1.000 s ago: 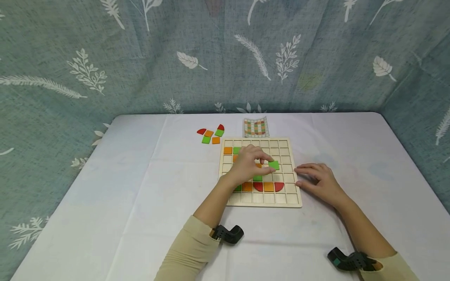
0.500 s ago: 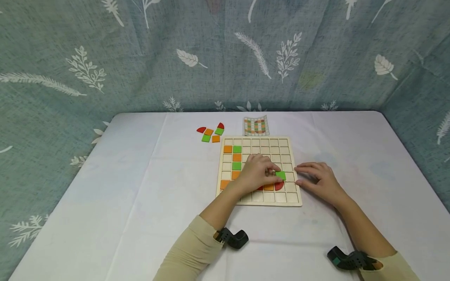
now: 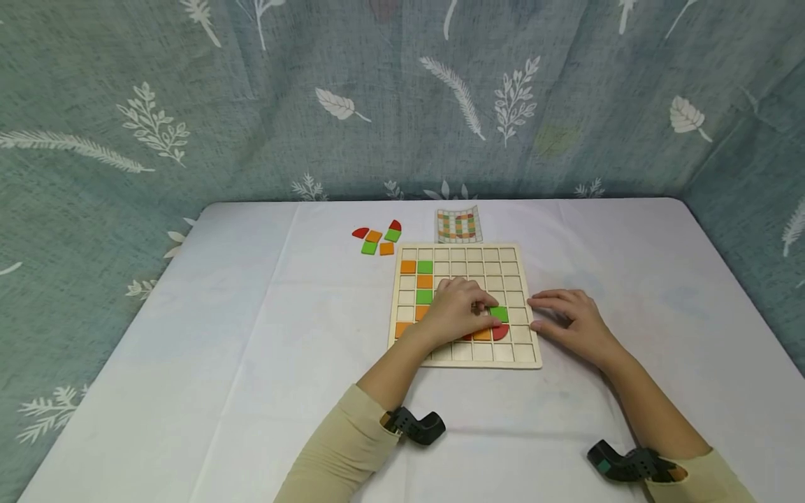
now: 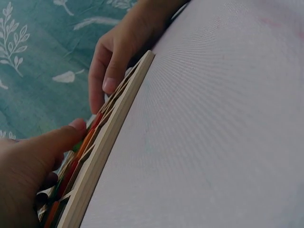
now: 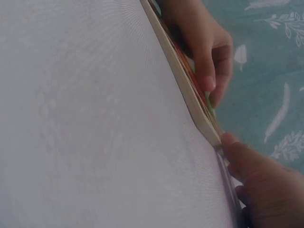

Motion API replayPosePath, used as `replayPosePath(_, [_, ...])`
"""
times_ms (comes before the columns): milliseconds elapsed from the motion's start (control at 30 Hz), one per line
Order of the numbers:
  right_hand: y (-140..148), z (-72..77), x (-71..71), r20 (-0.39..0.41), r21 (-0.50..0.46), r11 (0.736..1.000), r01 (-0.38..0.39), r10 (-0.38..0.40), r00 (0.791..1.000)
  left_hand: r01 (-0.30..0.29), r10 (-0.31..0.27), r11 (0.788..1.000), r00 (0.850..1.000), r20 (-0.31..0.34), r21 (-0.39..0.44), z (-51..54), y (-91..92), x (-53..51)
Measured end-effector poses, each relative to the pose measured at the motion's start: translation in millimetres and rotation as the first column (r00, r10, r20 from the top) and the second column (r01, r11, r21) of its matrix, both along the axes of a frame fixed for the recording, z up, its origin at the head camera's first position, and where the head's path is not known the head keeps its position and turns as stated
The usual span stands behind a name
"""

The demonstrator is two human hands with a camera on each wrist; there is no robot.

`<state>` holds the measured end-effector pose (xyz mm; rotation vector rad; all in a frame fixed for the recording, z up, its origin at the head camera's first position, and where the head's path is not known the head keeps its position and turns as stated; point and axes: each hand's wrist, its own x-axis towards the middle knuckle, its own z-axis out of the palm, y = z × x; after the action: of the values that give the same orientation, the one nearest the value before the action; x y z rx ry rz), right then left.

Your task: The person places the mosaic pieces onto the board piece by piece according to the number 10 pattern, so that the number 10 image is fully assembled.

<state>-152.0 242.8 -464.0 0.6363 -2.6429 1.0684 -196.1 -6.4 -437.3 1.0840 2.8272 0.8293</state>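
Note:
My left hand [image 3: 458,313] is over the wooden grid board [image 3: 465,364], thumb and fingertip pinching the left edge of a green square [image 3: 499,314]. That square lies in or on a cell just above a red quarter piece [image 3: 500,332]; whether it is fully seated I cannot tell. The hand covers some cells in the middle. My right hand [image 3: 577,327] rests at the board's right edge, its fingers and thumb touching the rim and holding no piece. In the right wrist view the thumb of the right hand [image 5: 266,183] lies by the board's corner.
Several loose red, orange [image 3: 386,249] and green pieces lie beyond the board's upper left corner. A small pattern card [image 3: 458,225] lies just behind the board. Orange and green squares [image 3: 424,267] fill cells on the board's left side. A patterned cloth hangs behind the table.
My left hand has brought the green square toward me and to the right, down from mid-board to the cell above the red quarter piece. The right hand has stayed at the rim.

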Motion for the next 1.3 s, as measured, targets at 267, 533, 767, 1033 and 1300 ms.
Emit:
replayPosePath(267, [0.3,-1.3,-0.3,-0.006,0.009,1.0,0.005,-0.005,1.0,-0.016,0.016,1.0,1.0,-0.014,-0.005,-1.0,-0.9,-1.2])
replayPosePath(533, [-0.3,-1.1,0.2,-0.006,0.007,1.0,0.006,-0.006,1.0,-0.041,0.035,0.994,0.997,0.065,0.097,0.8,-3.5,-2.6])
replayPosePath(767, [-0.4,-0.5,0.4,-0.01,-0.006,1.0,0.007,-0.007,1.0,-0.131,0.068,0.961,0.965,0.253,0.243,17.2,-17.0,-7.0])
replayPosePath(1033, [0.6,-1.5,-0.4,-0.024,-0.005,1.0,0.013,-0.013,1.0,-0.116,0.026,0.96,0.943,0.332,0.254,30.9,-31.6,-13.5])
replayPosePath(1300, [-0.6,-0.4,-0.4,-0.027,-0.006,1.0,0.005,-0.005,1.0,-0.135,0.045,0.959,0.94,0.338,0.249,36.3,-60.3,-27.9])
